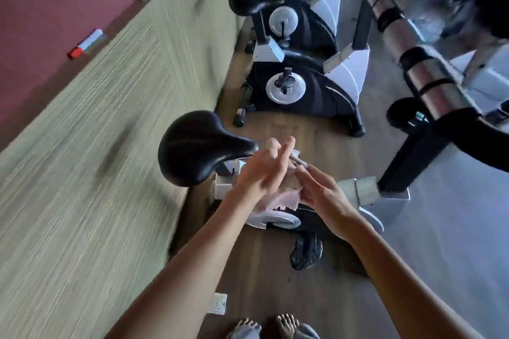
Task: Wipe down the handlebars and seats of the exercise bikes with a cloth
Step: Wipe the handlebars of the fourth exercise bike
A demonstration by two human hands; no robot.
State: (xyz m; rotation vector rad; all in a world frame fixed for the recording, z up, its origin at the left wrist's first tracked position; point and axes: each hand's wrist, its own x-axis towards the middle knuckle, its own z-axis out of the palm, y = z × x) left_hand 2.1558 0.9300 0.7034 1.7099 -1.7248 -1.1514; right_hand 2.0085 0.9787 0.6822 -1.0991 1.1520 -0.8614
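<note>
The head view is looking down at two bare arms reaching forward over a wood floor (275,283). The left hand (261,170) is sitting just beside the tip of a black seat (198,146). Its fingers are stretching out almost straight and pointing up and away, and a thin bit of the cloth is lying across them. This hand is flat and loose, not curling round anything that shows. The right hand (322,192) is sitting close beside it, with its fingers bending in and pinching the cloth (286,195). The cloth is pinkish and crumpled, and it is bunching up between the two hands, with a soft edge hanging down below them. It is in the air just beside the nose of the seat, but whether it is touching the seat cannot be told.

Both arms are coming up from the bottom of the picture and meeting in the middle. Under the hands, the white and black body of the bike (275,220) is showing. A black pedal (305,252) is sticking out below it. Two more exercise bikes (303,85) are standing farther back in a row. A handlebar (429,82) with shiny and black bands is crossing the right side. Bare toes (264,325) are showing at the bottom edge. The picture is blurry along the wall on the left.
</note>
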